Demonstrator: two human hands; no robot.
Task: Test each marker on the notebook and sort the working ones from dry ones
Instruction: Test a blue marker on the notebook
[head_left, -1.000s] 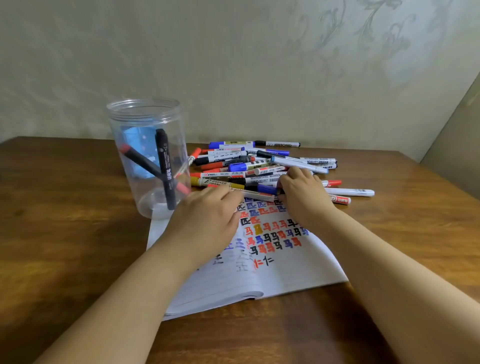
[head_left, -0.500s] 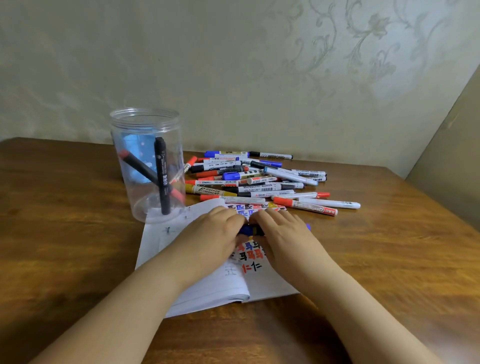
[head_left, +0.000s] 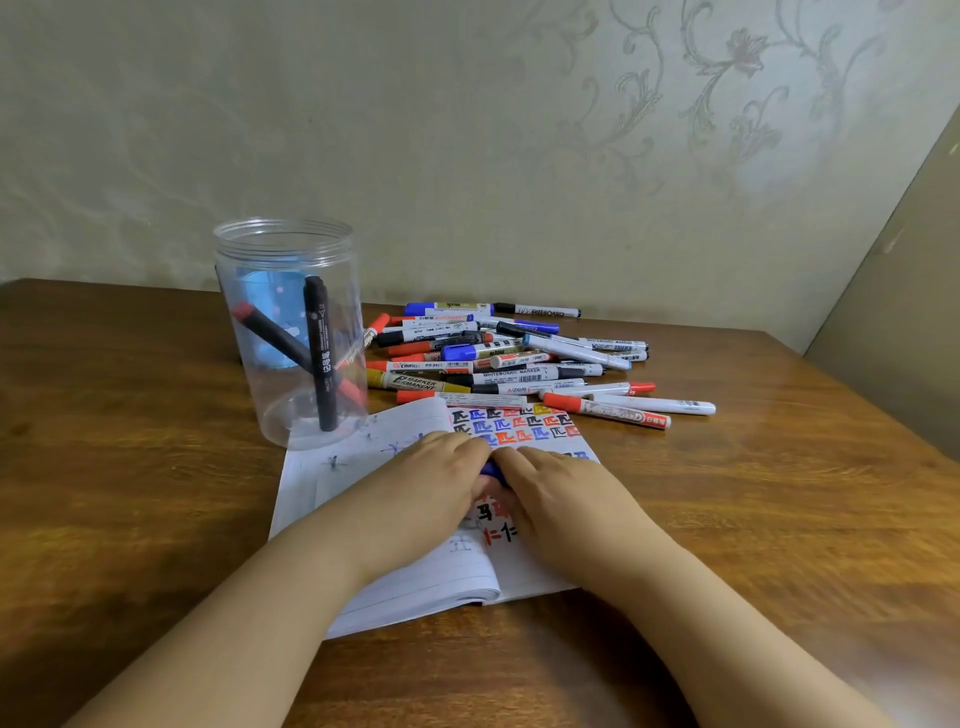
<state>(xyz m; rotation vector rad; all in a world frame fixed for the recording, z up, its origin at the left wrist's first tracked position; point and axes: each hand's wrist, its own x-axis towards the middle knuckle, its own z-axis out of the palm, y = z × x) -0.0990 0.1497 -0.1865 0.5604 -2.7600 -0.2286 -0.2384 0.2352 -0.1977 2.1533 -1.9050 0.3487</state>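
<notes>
An open notebook (head_left: 415, 587) lies on the wooden table, its right page covered in black, blue and red test marks. Over it, my left hand (head_left: 426, 488) and my right hand (head_left: 558, 499) meet and together grip a blue marker (head_left: 491, 470), of which only a short blue part shows between the fingers. Behind the notebook lies a pile of markers (head_left: 509, 358) with red, blue, black and gold caps. A clear plastic jar (head_left: 291, 332) stands left of the pile, holding a black marker (head_left: 319, 358) and a red-tipped dark marker (head_left: 270, 332).
The jar touches the notebook's far left corner. A red-capped white marker (head_left: 605, 410) lies nearest the notebook's right page. The wall runs close behind the pile, and a second wall angles in at the right. Bare wood table (head_left: 130, 467) spreads left and right.
Both hands drew back from the marker pile toward me with a blue marker and now hold it over the notebook. The view tilted slightly upward.
</notes>
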